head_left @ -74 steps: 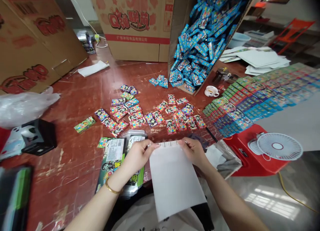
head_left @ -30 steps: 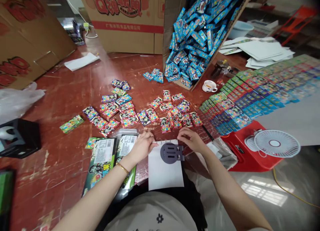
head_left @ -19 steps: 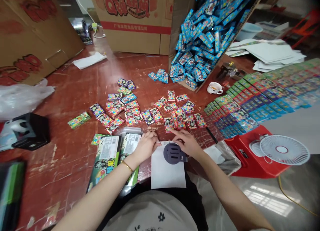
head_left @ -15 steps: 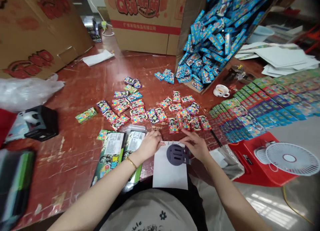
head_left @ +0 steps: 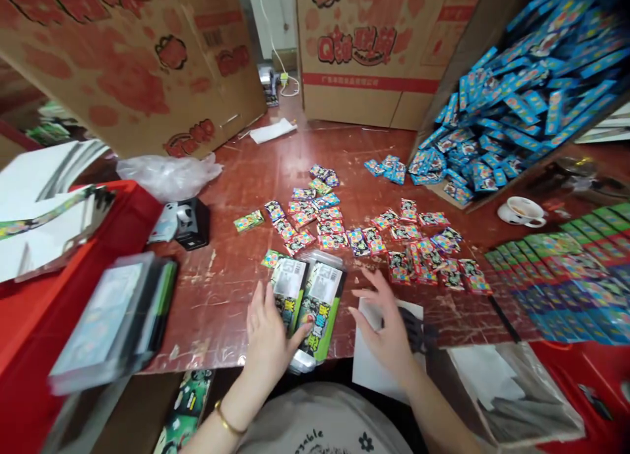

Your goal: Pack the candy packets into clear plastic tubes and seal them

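Observation:
My left hand [head_left: 273, 329] reaches over two green-and-black candy packages [head_left: 322, 309] with white label stickers, side by side at the table's near edge. Its thumb is spread from the other fingers and lies over the packages. To their right, my right hand [head_left: 384, 329] hovers with fingers apart, holding nothing. Beneath it a white sheet of paper [head_left: 367, 355] hangs partly over the edge, with a dark slotted round piece [head_left: 416, 329] on it, partly hidden by the hand. Beyond both hands lie many small colourful candy sachets [head_left: 332, 227].
A large carton of blue sachets [head_left: 522, 106] leans open at back right, near a white cup [head_left: 522, 211]. Rows of sachet strips [head_left: 566, 277] lie at right. On the left are a red bin [head_left: 132, 211], a black box [head_left: 191, 224] and stacked clear-covered packages [head_left: 108, 323].
My view has turned left. My left hand has left the paper for the green packages, its fingers spreading; my right hand has lifted off the paper and opened.

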`<act>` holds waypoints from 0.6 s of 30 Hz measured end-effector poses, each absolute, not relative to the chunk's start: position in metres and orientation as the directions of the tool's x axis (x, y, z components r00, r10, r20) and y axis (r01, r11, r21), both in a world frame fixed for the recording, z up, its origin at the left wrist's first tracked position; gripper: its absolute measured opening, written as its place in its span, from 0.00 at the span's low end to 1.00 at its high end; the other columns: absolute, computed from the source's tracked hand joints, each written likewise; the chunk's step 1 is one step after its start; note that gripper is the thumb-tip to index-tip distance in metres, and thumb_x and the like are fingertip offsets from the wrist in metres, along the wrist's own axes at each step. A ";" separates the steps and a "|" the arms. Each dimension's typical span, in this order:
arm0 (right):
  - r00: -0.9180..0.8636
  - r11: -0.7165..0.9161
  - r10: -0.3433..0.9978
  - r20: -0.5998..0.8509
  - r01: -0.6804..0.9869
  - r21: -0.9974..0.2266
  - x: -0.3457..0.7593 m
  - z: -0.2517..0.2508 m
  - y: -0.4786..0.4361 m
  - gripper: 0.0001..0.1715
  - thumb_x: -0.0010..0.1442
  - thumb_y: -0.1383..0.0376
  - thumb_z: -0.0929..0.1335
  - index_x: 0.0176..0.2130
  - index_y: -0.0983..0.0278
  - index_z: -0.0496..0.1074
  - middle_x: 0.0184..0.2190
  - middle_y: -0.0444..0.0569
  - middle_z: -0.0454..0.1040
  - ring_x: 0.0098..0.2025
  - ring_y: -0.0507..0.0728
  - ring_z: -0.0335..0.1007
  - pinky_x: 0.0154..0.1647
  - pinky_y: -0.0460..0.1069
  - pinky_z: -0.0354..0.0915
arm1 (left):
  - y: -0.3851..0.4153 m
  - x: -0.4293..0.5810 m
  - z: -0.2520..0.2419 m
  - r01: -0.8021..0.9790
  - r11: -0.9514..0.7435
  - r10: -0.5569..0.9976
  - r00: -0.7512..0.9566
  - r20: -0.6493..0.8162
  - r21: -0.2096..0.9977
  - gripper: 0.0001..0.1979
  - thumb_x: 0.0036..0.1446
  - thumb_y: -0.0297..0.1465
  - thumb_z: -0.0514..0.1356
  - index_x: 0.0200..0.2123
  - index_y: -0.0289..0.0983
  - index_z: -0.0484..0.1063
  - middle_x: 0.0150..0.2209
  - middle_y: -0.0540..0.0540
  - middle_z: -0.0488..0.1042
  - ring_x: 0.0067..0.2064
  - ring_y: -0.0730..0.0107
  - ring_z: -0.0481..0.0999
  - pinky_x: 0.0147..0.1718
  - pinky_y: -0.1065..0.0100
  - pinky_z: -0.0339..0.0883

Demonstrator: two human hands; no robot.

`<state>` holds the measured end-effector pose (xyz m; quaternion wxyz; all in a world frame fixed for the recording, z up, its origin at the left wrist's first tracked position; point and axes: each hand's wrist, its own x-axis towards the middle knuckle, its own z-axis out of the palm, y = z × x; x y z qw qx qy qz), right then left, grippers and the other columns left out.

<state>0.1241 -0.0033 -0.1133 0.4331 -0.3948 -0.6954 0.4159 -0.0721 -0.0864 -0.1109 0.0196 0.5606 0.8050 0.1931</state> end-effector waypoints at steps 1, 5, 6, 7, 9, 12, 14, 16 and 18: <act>-0.357 0.359 0.890 0.284 0.163 -0.919 0.110 -0.115 0.000 0.40 0.60 0.67 0.65 0.64 0.51 0.43 0.62 0.54 0.55 0.47 0.59 0.71 0.49 0.58 0.66 | -0.096 -0.081 -0.116 0.872 0.359 0.893 -0.424 0.148 0.331 0.50 0.50 0.46 0.60 0.64 0.24 0.38 0.60 0.21 0.52 0.61 0.36 0.56 0.51 0.42 0.59; -0.444 0.399 0.830 0.339 0.047 -0.916 0.054 -0.117 0.027 0.43 0.58 0.66 0.67 0.64 0.51 0.43 0.63 0.54 0.53 0.53 0.61 0.67 0.56 0.61 0.60 | -0.111 -0.095 -0.122 0.825 0.449 0.858 -0.505 0.090 0.343 0.45 0.54 0.42 0.57 0.64 0.22 0.38 0.51 0.25 0.65 0.53 0.40 0.67 0.46 0.45 0.64; -0.448 0.373 0.831 0.331 0.007 -0.928 0.043 -0.115 0.035 0.45 0.57 0.66 0.69 0.64 0.51 0.42 0.63 0.55 0.52 0.53 0.62 0.66 0.56 0.61 0.60 | -0.112 -0.094 -0.119 0.821 0.445 0.851 -0.512 0.118 0.357 0.45 0.54 0.42 0.57 0.64 0.22 0.38 0.51 0.26 0.64 0.53 0.40 0.66 0.47 0.44 0.64; -0.451 0.327 0.837 0.310 -0.043 -0.944 0.033 -0.112 0.042 0.47 0.55 0.65 0.70 0.64 0.51 0.42 0.64 0.55 0.51 0.53 0.62 0.67 0.54 0.60 0.62 | -0.113 -0.092 -0.114 0.819 0.430 0.844 -0.514 0.151 0.380 0.45 0.54 0.42 0.57 0.64 0.23 0.39 0.52 0.26 0.63 0.54 0.39 0.64 0.48 0.43 0.63; -0.468 0.212 0.843 0.264 -0.162 -0.964 0.019 -0.102 0.050 0.50 0.53 0.64 0.71 0.63 0.49 0.40 0.63 0.55 0.50 0.50 0.60 0.70 0.49 0.58 0.67 | -0.118 -0.086 -0.101 0.807 0.379 0.844 -0.502 0.190 0.453 0.46 0.52 0.42 0.59 0.64 0.25 0.38 0.53 0.26 0.60 0.56 0.39 0.61 0.49 0.43 0.61; -0.497 0.085 0.838 0.226 -0.289 -0.953 0.016 -0.083 0.041 0.51 0.52 0.64 0.72 0.63 0.46 0.39 0.61 0.53 0.54 0.42 0.56 0.74 0.43 0.54 0.70 | -0.126 -0.077 -0.081 0.684 0.301 0.871 -0.482 0.101 0.664 0.48 0.51 0.40 0.62 0.65 0.31 0.36 0.56 0.29 0.58 0.58 0.42 0.61 0.50 0.45 0.62; -0.527 0.022 0.829 0.187 -0.303 -0.953 0.022 -0.073 0.022 0.52 0.52 0.65 0.72 0.63 0.45 0.40 0.59 0.51 0.58 0.38 0.54 0.75 0.42 0.54 0.71 | -0.127 -0.076 -0.069 0.465 0.249 0.889 -0.457 -0.011 0.850 0.44 0.52 0.38 0.61 0.64 0.37 0.37 0.57 0.33 0.60 0.57 0.48 0.64 0.50 0.49 0.64; -0.570 -0.050 0.812 0.122 -0.277 -0.960 0.031 -0.067 0.002 0.51 0.52 0.65 0.72 0.62 0.44 0.40 0.58 0.50 0.59 0.38 0.54 0.75 0.40 0.54 0.72 | -0.122 -0.078 -0.060 0.194 0.203 0.904 -0.413 -0.108 0.960 0.37 0.55 0.37 0.59 0.63 0.43 0.41 0.54 0.39 0.65 0.52 0.56 0.69 0.47 0.55 0.67; -0.578 -0.079 0.812 0.081 -0.247 -0.966 0.041 -0.065 -0.012 0.49 0.53 0.65 0.71 0.62 0.44 0.42 0.58 0.50 0.60 0.38 0.55 0.75 0.39 0.54 0.72 | -0.115 -0.082 -0.054 0.003 0.209 0.920 -0.339 -0.195 0.978 0.27 0.56 0.37 0.58 0.57 0.44 0.52 0.46 0.44 0.70 0.43 0.63 0.74 0.39 0.63 0.71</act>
